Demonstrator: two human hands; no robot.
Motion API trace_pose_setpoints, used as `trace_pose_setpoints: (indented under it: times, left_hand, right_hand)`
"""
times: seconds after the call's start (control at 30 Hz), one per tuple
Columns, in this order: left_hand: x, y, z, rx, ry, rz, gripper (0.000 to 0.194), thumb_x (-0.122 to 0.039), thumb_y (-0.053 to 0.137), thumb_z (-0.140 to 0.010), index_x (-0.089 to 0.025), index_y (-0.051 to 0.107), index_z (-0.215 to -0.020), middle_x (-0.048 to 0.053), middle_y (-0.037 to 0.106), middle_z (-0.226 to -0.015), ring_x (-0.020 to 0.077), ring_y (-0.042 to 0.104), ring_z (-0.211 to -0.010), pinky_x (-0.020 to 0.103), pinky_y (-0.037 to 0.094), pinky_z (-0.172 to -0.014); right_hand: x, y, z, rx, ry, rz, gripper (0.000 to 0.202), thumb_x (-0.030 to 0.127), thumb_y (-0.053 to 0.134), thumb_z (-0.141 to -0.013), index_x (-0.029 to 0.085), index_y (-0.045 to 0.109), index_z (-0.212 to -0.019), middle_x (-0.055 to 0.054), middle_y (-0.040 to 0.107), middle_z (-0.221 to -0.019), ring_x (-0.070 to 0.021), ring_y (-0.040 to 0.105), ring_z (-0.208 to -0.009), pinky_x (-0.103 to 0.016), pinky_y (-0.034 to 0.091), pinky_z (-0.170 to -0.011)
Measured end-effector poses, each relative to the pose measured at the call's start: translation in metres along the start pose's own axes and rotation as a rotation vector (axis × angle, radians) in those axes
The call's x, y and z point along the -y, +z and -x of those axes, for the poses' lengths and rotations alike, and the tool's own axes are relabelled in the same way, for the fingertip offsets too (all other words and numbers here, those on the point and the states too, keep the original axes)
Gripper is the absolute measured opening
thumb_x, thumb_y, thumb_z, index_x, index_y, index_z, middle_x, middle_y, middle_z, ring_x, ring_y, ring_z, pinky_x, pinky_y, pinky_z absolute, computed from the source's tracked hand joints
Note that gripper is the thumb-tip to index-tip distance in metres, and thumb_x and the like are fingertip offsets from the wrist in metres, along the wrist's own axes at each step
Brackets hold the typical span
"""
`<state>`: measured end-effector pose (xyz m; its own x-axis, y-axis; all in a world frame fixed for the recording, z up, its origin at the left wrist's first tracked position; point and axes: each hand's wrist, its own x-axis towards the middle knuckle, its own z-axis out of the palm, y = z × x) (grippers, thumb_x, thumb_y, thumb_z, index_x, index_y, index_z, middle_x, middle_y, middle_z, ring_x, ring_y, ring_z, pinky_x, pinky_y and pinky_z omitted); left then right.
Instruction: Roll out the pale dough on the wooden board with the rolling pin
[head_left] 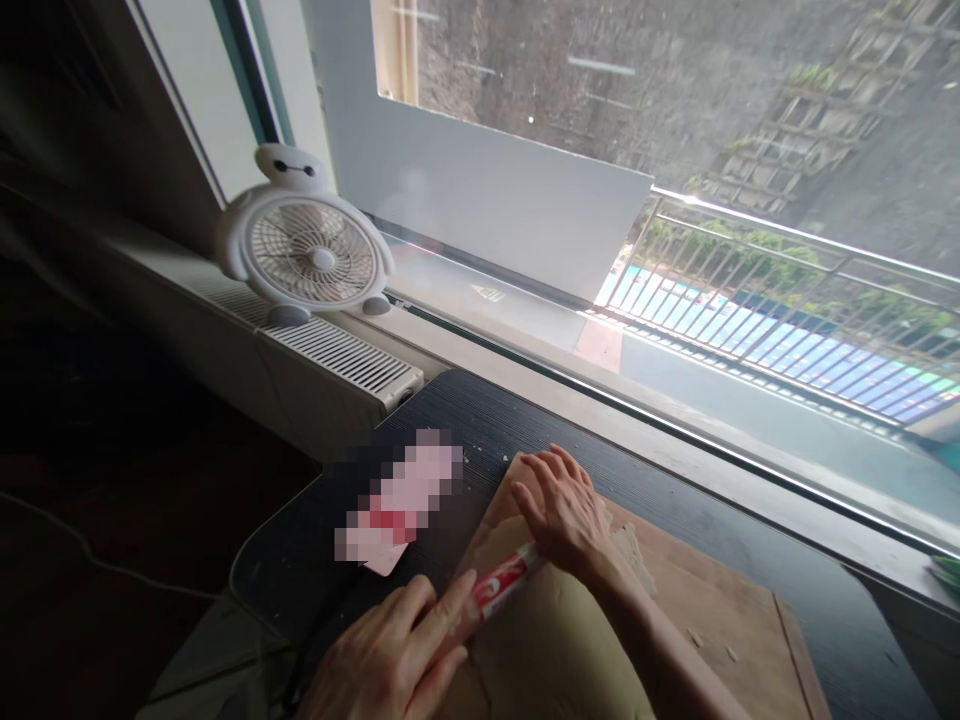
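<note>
A red and white printed roller lies slantwise over a wide, flat pale sheet that looks like dough. My left hand is at the roller's near left end, fingers stretched out, the thumb and index finger apart beside it. At the roller's far end, my right hand rests palm down with its fingers spread forward over the sheet's far edge. Under the sheet is a brown wooden board, with small scraps on its right part.
The dark table carries a blurred pink object left of the board. Behind it stand a white fan on a radiator and a window with a railing outside. A cable runs at the left.
</note>
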<state>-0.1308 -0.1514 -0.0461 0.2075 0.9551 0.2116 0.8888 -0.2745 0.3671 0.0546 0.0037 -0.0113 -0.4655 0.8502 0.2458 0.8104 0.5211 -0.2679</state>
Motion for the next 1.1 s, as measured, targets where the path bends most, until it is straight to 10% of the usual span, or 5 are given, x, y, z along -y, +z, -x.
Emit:
trace_pose_setpoints:
  times: [0.13, 0.33, 0.6, 0.9, 1.1]
  left_hand:
    - [-0.002, -0.002, -0.002, 0.036, -0.005, 0.044, 0.050, -0.031, 0.043, -0.089, -0.033, 0.033, -0.137, 0.002, 0.059, -0.094, 0.0150, 0.062, -0.080, 0.024, 0.053, -0.067]
    - [0.003, -0.011, -0.010, 0.015, -0.072, 0.028, 0.046, -0.033, 0.042, -0.090, -0.029, 0.037, -0.135, 0.004, 0.061, -0.093, 0.0169, 0.062, -0.080, 0.026, 0.053, -0.069]
    - [-0.006, -0.007, -0.002, -0.023, -0.003, 0.004, 0.054, -0.030, 0.050, -0.082, -0.034, 0.038, -0.135, 0.001, 0.064, -0.094, 0.0188, 0.063, -0.080, 0.028, 0.053, -0.067]
    - [0.002, -0.016, -0.018, -0.001, -0.082, 0.047, 0.042, -0.030, 0.044, -0.087, -0.027, 0.047, -0.129, 0.003, 0.065, -0.087, 0.0168, 0.063, -0.075, 0.025, 0.051, -0.065]
    - [0.015, -0.017, -0.007, 0.027, -0.031, 0.015, 0.051, -0.021, 0.046, -0.086, -0.036, 0.038, -0.134, 0.001, 0.064, -0.092, 0.0160, 0.062, -0.082, 0.027, 0.050, -0.072]
  right_hand:
    - [-0.004, 0.000, 0.006, 0.013, 0.045, 0.015, 0.038, 0.044, 0.034, -0.092, 0.025, 0.051, -0.121, -0.005, 0.054, -0.121, -0.0240, 0.031, -0.128, -0.040, 0.027, -0.102]
    - [0.012, 0.020, -0.057, 0.038, 0.064, -0.011, 0.045, 0.048, 0.040, -0.089, 0.020, 0.049, -0.123, -0.009, 0.052, -0.122, -0.0245, 0.031, -0.127, -0.041, 0.026, -0.102]
    - [-0.003, 0.001, 0.008, -0.008, 0.037, -0.009, 0.038, 0.042, 0.035, -0.092, 0.025, 0.050, -0.122, -0.005, 0.052, -0.122, -0.0233, 0.029, -0.129, -0.040, 0.027, -0.103]
    - [0.011, 0.027, -0.058, 0.027, 0.111, -0.032, 0.042, 0.045, 0.041, -0.089, 0.021, 0.049, -0.123, -0.009, 0.053, -0.119, -0.0248, 0.035, -0.124, -0.041, 0.029, -0.100]
    - [0.000, 0.013, -0.024, -0.075, 0.094, -0.222, 0.031, 0.033, 0.039, -0.090, 0.024, 0.053, -0.116, -0.006, 0.054, -0.119, -0.0200, 0.037, -0.123, -0.035, 0.034, -0.099]
